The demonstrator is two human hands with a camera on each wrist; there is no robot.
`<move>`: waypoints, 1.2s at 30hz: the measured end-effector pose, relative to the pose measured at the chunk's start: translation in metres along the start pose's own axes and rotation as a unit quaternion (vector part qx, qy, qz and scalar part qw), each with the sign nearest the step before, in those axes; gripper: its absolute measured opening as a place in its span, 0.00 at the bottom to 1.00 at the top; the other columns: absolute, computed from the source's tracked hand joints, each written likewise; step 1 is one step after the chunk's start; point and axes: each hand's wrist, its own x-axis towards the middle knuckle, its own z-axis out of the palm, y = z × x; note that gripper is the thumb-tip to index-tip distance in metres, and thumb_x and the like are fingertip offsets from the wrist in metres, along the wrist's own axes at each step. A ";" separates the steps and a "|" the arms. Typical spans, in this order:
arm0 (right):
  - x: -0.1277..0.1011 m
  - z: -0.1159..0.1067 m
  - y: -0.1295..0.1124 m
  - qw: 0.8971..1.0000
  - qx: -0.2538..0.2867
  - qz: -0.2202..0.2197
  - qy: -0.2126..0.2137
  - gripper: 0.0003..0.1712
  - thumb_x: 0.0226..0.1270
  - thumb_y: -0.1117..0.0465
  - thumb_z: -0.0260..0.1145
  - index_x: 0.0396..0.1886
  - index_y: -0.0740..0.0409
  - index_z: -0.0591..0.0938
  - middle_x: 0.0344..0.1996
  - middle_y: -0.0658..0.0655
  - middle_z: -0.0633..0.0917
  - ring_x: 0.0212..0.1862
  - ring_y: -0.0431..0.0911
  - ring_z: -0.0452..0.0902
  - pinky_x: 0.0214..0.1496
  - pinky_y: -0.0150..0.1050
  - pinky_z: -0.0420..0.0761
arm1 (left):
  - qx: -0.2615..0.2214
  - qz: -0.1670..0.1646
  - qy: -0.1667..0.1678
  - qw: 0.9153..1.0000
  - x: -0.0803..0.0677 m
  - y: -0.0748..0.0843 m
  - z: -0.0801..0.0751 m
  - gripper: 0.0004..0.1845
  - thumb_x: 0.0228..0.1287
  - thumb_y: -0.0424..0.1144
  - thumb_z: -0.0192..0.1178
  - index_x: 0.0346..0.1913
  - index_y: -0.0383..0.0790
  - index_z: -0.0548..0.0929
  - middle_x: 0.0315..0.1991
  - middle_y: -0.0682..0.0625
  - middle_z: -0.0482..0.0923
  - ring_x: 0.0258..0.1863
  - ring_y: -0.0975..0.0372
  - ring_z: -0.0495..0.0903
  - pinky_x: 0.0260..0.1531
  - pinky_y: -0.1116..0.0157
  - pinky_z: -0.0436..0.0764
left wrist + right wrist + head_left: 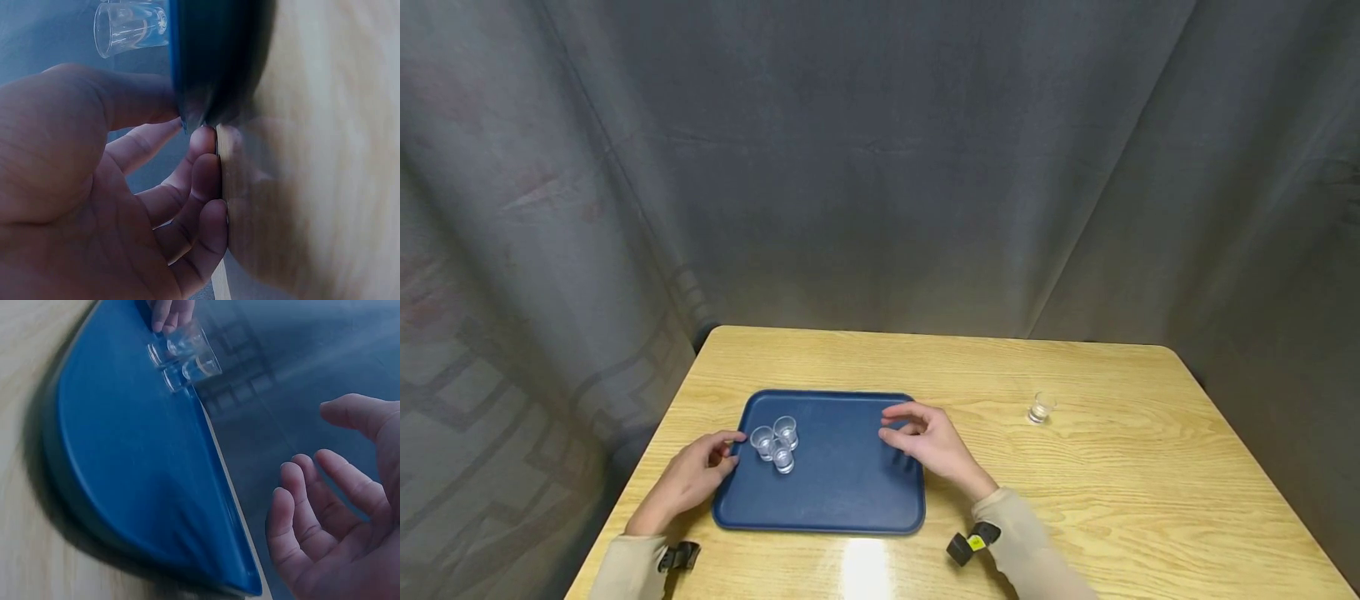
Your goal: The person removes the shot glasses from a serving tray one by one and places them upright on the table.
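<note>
A blue tray [842, 500] lies on the wooden table. Three small clear shot glasses stand grouped near its left side: one at the back [786, 428], one at the left [762, 442] and one at the front [783, 457]. My left hand [691, 473] holds the tray's left edge, thumb and index fingertip at the rim; in the left wrist view its other fingers [209, 219] curl down by the tabletop. Above the right part of the tray hovers my right hand [931, 440], thumb and fingers apart and nothing between them, its shadow falling on the tray.
Another clear shot glass [1041, 407] stands on the table [1120, 467], to the right of the tray and beyond my right hand. Grey curtains [880, 183] hang behind the table and along both sides.
</note>
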 end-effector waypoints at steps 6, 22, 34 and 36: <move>0.004 0.014 -0.004 1.000 0.001 -0.021 -0.020 0.23 0.71 0.56 0.75 0.60 0.64 0.86 0.56 0.62 0.89 0.38 0.39 0.86 0.38 0.35 0.82 | 0.002 0.003 0.001 1.000 0.000 -0.001 -0.001 0.18 0.73 0.35 0.65 0.63 0.40 0.85 0.41 0.50 0.78 0.37 0.61 0.74 0.37 0.64 0.71; 0.013 0.060 -0.012 0.997 -0.007 -0.053 -0.060 0.22 0.69 0.54 0.75 0.58 0.60 0.88 0.53 0.62 0.91 0.36 0.38 0.85 0.32 0.33 0.78 | 0.013 0.006 0.001 1.000 0.001 0.001 -0.002 0.17 0.73 0.35 0.65 0.63 0.40 0.85 0.41 0.50 0.78 0.37 0.60 0.74 0.38 0.62 0.71; 0.022 0.102 -0.017 0.997 -0.012 -0.059 -0.058 0.21 0.64 0.57 0.79 0.55 0.61 0.89 0.49 0.61 0.92 0.29 0.32 0.80 0.27 0.30 0.79 | 0.005 -0.002 -0.004 1.000 0.000 0.000 0.000 0.18 0.73 0.35 0.65 0.64 0.40 0.84 0.40 0.50 0.78 0.37 0.61 0.74 0.37 0.63 0.70; 0.023 0.107 -0.018 0.996 -0.021 -0.063 -0.053 0.21 0.63 0.56 0.79 0.54 0.59 0.90 0.48 0.61 0.92 0.29 0.31 0.80 0.28 0.29 0.78 | 0.007 0.001 -0.002 1.000 0.000 0.001 0.000 0.18 0.73 0.35 0.65 0.63 0.40 0.85 0.40 0.50 0.78 0.37 0.61 0.74 0.37 0.63 0.70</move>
